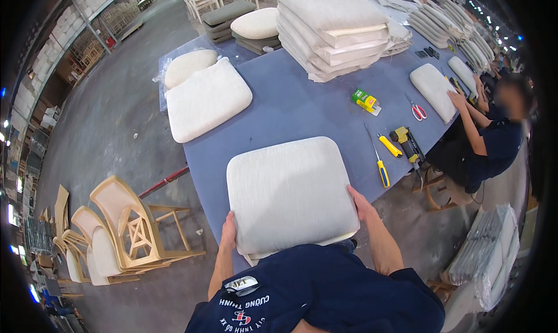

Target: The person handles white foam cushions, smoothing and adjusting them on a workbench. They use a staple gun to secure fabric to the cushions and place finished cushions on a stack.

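Observation:
A pale, light-grey upholstered seat cushion (290,193) lies at the near edge of the blue-grey table (279,112), close against my body. My left hand (228,233) grips its left side near the front corner. On the opposite side my right hand (361,204) holds the edge, fingers partly hidden beneath it. Right of the cushion are a screwdriver (381,164) with a yellow and blue handle, a yellow utility knife (389,145) and a yellow and black staple gun (407,144).
Further cushions (209,100) lie at the table's far left, with a tall cushion stack (331,30) behind. Red-handled scissors (417,109) and a green-yellow packet (365,101) sit on the right. A co-worker (494,129) handles another cushion there. Wooden chairs (128,228) stand on the floor at left.

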### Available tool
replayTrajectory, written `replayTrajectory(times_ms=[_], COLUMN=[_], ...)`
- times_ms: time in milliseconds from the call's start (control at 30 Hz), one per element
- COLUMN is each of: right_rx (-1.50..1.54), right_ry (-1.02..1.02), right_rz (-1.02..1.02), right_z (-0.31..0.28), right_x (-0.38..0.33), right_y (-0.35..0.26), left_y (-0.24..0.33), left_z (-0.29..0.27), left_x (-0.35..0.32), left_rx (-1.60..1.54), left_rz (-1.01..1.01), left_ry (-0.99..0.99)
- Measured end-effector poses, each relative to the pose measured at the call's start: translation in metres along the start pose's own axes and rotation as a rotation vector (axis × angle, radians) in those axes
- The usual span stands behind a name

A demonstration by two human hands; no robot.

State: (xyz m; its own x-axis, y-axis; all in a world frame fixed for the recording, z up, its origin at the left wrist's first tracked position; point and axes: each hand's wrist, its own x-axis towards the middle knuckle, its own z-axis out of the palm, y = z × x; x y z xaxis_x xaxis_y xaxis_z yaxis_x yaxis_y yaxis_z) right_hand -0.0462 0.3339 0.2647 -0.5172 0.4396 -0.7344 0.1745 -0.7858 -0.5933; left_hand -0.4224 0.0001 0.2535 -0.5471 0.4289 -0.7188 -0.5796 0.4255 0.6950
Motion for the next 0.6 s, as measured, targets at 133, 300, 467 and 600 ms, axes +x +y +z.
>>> replayTrajectory(times_ms=[133,300,467,600], right_rx=[-0.040,-0.047,-0.014,-0.078], right_ry=[0.011,0.011,-0.006,0.022], right_rz=[-0.034,-0.046,-0.003,-0.082], right_z=[-0.005,0.000,0.001,-0.007], right_x=[0.004,0.006,0.003,0.010], right_y=[0.006,0.003,-0.003,0.006], left_y=[0.023,0.032,0.030,0.022], left_z=[0.010,0.004,0.009,0.013], left_x=[-0.019,-0.009,-0.010,-0.010], left_rx=[0.027,0.005,-0.042,-0.143], left_rz=[-0.057,-0.083,-0.091,-0.036], left_ry=[-0.088,-0.168,-0.143,-0.123])
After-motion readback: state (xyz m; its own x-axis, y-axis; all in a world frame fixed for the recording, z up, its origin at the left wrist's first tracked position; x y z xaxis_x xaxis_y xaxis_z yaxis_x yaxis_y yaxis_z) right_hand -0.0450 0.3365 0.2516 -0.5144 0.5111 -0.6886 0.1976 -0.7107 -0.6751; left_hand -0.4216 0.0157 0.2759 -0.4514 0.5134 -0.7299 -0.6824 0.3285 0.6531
